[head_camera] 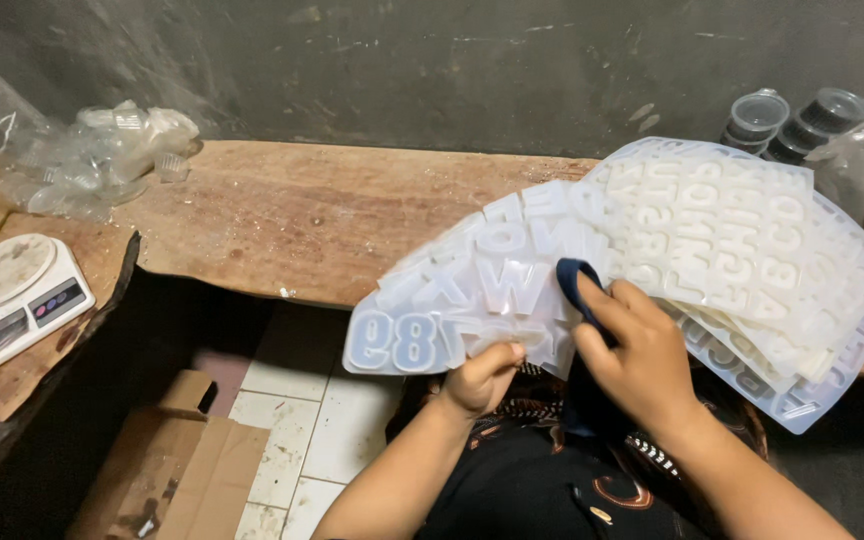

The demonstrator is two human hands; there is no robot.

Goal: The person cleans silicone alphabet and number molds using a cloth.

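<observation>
My left hand [480, 378] grips the near edge of a translucent white silicone mould sheet [452, 300] with raised letter and number shapes, held tilted over my lap. My right hand [634, 355] presses a dark blue cloth [574, 281] against the mould's surface. To the right, a stack of several similar white letter moulds [752, 240] lies on the worn wooden table [302, 215], overhanging its front edge.
A small white kitchen scale [14, 295] sits on the left bench. A heap of clear plastic cups in a bag [102, 160] lies at the back left. Stacked lidded plastic tubs [792, 120] stand back right. Flattened cardboard [182, 460] lies on the tiled floor.
</observation>
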